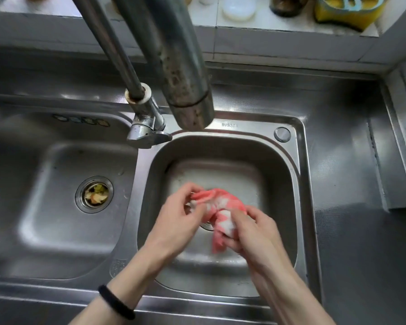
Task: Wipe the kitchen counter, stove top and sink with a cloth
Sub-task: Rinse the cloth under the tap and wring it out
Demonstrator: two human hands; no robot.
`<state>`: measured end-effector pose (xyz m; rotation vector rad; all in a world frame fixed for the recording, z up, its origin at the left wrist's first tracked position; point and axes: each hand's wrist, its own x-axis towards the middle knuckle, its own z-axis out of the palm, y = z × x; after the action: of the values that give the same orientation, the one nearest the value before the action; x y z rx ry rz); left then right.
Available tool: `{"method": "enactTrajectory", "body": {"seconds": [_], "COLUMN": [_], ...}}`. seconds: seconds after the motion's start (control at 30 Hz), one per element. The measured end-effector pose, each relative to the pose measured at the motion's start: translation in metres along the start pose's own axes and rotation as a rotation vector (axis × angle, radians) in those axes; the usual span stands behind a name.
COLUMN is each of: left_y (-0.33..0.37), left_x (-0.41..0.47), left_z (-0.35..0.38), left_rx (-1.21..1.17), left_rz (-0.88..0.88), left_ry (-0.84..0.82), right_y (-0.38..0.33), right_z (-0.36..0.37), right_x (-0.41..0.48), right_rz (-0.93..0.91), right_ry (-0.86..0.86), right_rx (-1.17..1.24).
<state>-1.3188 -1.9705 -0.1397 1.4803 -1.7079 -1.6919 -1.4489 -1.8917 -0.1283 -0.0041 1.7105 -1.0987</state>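
1. Head view looks straight down into a stainless steel double sink [300, 146], with the smaller right basin [274, 184] under both hands.
2. Left hand [178, 219] is closed on one end of a pink-and-white cloth [217, 209], pinching it with thumb and fingers curled.
3. Right hand [256, 231] is closed on the other end of the same cloth, its fingers wrapped around the bunched fabric.
4. That cloth is crumpled between the two hands, held above the floor of the right basin; a pink tail hangs down beside the right hand. It is blurred, so its pattern is hard to make out.
5. On the left wrist sits a black band [116, 302].
6. Beneath the cloth, part of the right basin's drain [208, 226] shows between the hands.
7. At the left lies the larger left basin [33, 207], whose drain strainer [94, 194] holds yellowish food scraps.
8. Two metal faucet spouts come down from the top: a thick stained spout [185, 90] ends above the far rim of the right basin, and a thinner pipe [117, 57] runs to a chrome fitting [147, 127] on the divider between basins.
9. Right of the sink lies the steel counter [352, 184].
10. On the tiled ledge behind stand a yellow sponge in a pale blue holder [347, 10] and a white round lid-like object [238, 9].
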Motion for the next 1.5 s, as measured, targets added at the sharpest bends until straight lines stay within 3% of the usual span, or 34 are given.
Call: {"method": "enactTrajectory", "body": {"seconds": [0.1, 0.2, 0.37, 0.5, 0.63, 0.7, 0.8, 0.87, 0.97, 1.03, 1.13, 1.2, 1.27, 1.33, 1.4, 1.5], "left_y": [0.005, 0.008, 0.007, 0.003, -0.002, -0.002, -0.003, 0.005, 0.026, 0.037, 0.043, 0.043, 0.044, 0.044, 0.041, 0.035], "left_x": [-0.022, -0.035, -0.017, -0.004, 0.000, 0.001, 0.006, 0.009, 0.013, 0.014, 0.017, 0.018, 0.019, 0.021, 0.026, 0.031], "left_z": [0.013, 0.009, -0.008, -0.007, -0.001, 0.000, -0.004, -0.009, -0.011, -0.007, 0.001, 0.004, 0.003, 0.000, -0.002, -0.004], "left_rx": [0.103, 0.147, -0.393, -0.590, -0.749, -0.649, -0.486, -0.392, -0.173, 0.054, 0.332, 0.568, 0.921, 1.295, 1.464, 1.464], "left_rz": [0.112, 0.153, -0.253, -0.481, -0.429, -0.472, -0.569, -0.595, -0.534, -0.478, -0.472, -0.385, -0.150, 0.140, 0.417, 0.646], "left_ry": [-0.090, -0.164, -0.040, -0.414, -0.575, -0.532, -0.504, -0.596, -0.870, -1.023, -1.085, -1.024, -0.916, -0.693, -0.503, -0.436], "right_y": [-0.001, 0.001, 0.002, 0.003, 0.003, 0.005, 0.001, 0.000, -0.003, -0.006, -0.011, -0.020, -0.031, -0.036, -0.039, -0.043], "right_z": [0.017, 0.017, 0.007, 0.009, 0.011, 0.002, -0.021, -0.032, -0.034, -0.030, -0.025, -0.018, -0.011, -0.005, -0.002, 0.004], "right_x": [-0.003, 0.000, -0.003, -0.013, -0.026, -0.029, -0.031, -0.030, -0.019, -0.010, 0.001, 0.004, 0.005, 0.007, 0.010, 0.012], "right_rz": [0.079, 0.045, -0.176, -0.321, -0.347, -0.469, -0.797, -0.958, -1.148, -1.299, -1.500, -1.436, -1.176, -0.892, -0.668, -0.156], "right_ry": [-0.069, -0.015, 0.010, -0.110, -0.231, -0.179, -0.058, -0.119, -0.250, -0.227, -0.170, -0.168, -0.229, -0.271, -0.320, -0.601], "right_rx": [0.187, 0.150, -0.072, -0.116, -0.162, -0.436, -0.862, -1.149, -1.500, -1.573, -1.562, -1.639, -1.859, -1.918, -1.731, -1.215]}}
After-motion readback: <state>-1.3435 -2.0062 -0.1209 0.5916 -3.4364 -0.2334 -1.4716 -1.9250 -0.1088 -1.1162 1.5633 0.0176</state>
